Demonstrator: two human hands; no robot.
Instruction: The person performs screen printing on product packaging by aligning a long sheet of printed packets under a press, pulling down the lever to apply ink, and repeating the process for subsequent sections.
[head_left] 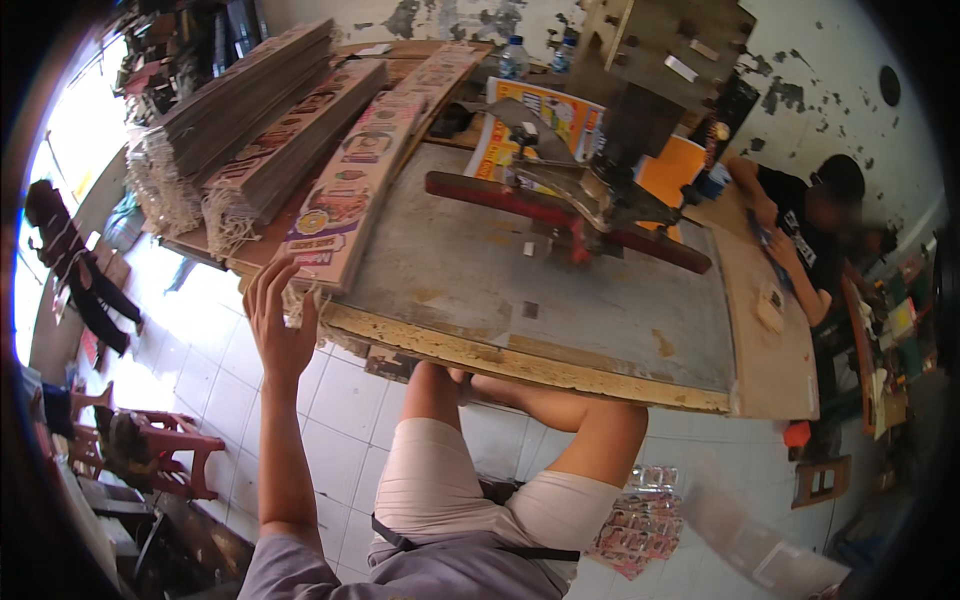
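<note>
My left hand [280, 318] is raised at the table's near left corner, its fingers stretched and slightly apart. It is at the near end of a stack of long printed cardboard strips [352, 178], by the loose strings hanging there; whether the fingertips touch the strips I cannot tell. Right of the stack lies a grey metal plate [450, 300], with a press [590, 200] carrying a long red bar [480, 196] above it. My right hand is out of sight. At the lower right is a pale, motion-smeared sheet-like thing [760, 545], and what moves it is hidden.
More strip stacks [240, 100] with string ends lie at the far left. Two plastic bottles [514, 60] stand behind the plate. A person in black [810, 215] sits at the right; another person [80, 265] is at far left. A red stool [170, 445] and printed sachets [640, 520] are on the floor.
</note>
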